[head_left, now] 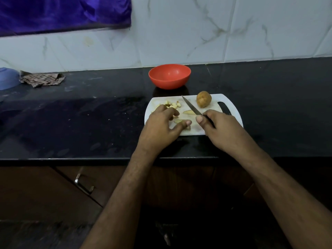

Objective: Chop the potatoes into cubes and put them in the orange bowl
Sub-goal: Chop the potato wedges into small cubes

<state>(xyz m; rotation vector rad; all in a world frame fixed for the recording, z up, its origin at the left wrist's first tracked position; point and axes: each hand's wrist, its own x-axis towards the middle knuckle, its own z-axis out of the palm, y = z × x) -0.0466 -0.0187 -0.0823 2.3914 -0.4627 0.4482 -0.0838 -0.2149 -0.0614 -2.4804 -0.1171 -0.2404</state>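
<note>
Right hand (221,125) grips black-handled steel knife (191,108) over white plastic cutting board (231,106). Left hand (164,124), fingers curled, rests on pale potato pieces (173,105). Whole brown potato (203,99) on board; round orange plastic bowl (169,76) just behind on black worktop (89,123).

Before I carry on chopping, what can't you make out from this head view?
- Head view: the left hand covers part of the cut potato pieces, so their count and shapes are unclear.
- The knife handle is hidden inside the right hand.
- The potato wedge under the left thumb is partly covered.
- The blue bowl is cut off by the left edge.
- The orange bowl shows nothing inside.
</note>
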